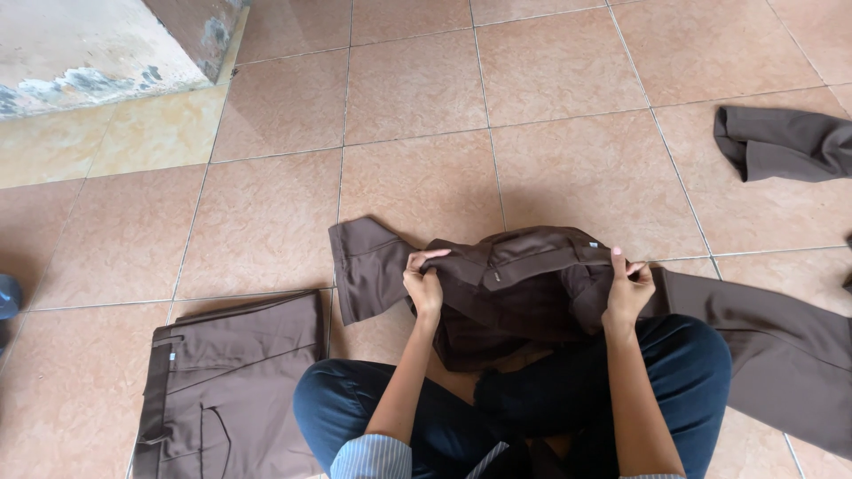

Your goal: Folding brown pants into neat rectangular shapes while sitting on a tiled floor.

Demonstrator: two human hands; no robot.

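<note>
Far left, a folded pair of brown trousers (226, 390) lies flat on the tiled floor (266, 222), waistband side toward me, just beside my knee. Above it, at the top corner, a worn concrete step (80, 49) edges the tiles.

Now my left hand (424, 284): fingers curled shut on the waistband of the brown trousers I'm working on (524, 284), thumb tucked over the top edge. One trouser leg end pokes out flat on the floor just past that hand. The garment itself is bunched up in front of me, waist raised, the rest sagging over my crossed legs in blue jeans (550, 399).

Over to my right hand (628, 288): closed too, pinching the other side of the waistband, thumb up along the fabric. The second leg trails off along the floor to my right.

To do this well, I reckon both grips should sit level at the waistband corners, the cloth pulled taut between them so seams line up and the bunching drops out before it goes down flat.

Far right, up top, another dark brown garment (785, 142) lies crumpled, well apart from everything.
</note>
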